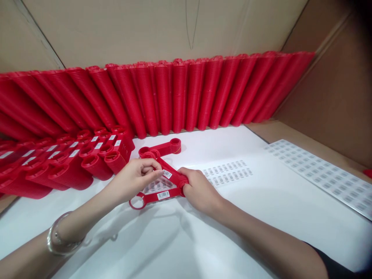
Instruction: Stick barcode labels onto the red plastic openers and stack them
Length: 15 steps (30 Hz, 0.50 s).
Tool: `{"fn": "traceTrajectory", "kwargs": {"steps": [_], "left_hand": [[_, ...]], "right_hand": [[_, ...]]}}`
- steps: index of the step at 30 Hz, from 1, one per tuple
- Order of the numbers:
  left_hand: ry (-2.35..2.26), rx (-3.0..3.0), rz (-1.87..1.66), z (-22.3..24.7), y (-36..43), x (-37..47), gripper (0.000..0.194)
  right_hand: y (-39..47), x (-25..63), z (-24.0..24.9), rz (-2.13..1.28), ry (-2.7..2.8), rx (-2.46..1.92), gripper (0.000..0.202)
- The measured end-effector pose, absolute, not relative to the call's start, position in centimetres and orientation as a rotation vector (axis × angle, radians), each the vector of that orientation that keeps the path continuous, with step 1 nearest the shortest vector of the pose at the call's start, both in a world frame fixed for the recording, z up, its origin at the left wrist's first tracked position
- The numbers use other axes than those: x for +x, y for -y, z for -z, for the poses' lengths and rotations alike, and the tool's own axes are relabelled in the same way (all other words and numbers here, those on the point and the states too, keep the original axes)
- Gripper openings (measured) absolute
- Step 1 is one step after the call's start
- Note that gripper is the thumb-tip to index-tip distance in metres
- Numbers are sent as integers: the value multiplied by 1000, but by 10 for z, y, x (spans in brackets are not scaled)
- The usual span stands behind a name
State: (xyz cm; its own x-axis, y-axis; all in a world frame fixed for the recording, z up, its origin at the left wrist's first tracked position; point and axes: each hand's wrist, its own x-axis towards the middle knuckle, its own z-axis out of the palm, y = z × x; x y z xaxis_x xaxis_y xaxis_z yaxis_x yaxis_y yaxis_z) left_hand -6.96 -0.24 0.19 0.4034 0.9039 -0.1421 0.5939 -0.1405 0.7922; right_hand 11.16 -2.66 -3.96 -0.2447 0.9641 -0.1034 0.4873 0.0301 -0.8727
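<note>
My right hand (200,190) is closed round the right end of red plastic pieces, which fan apart toward the left. The upper red piece (177,177) bears a white barcode label, and my left hand (142,176) is closed with thumb and finger at that label's left edge. Below it, the lower red piece (151,197) has a ring at its left end and its own barcode label (163,195). A sheet of barcode labels (228,173) lies on the white surface, partly hidden behind my hands and the pieces. Just behind them is another red stack (164,148) with a band round it.
Tall red stacks (177,97) stand in a row along the back cardboard wall (122,31). Shorter labelled red stacks (95,166) crowd the left side. A thick pile of label sheets (325,174) lies at the right on the white table surface (261,217).
</note>
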Motion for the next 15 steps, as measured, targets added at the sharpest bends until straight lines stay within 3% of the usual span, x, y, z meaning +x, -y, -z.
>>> {"fn": "traceTrajectory", "kwargs": {"steps": [5, 12, 15], "left_hand": [[-1350, 2040, -449, 0, 7, -69, 30], [-1521, 3110, -496, 13, 15, -66, 37], [-1694, 3266, -496, 13, 11, -69, 44]], "right_hand": [[27, 110, 39, -1167, 1770, -1465, 19], [29, 109, 39, -1178, 1783, -1417, 19], [30, 110, 39, -1203, 1772, -1386, 20]]}}
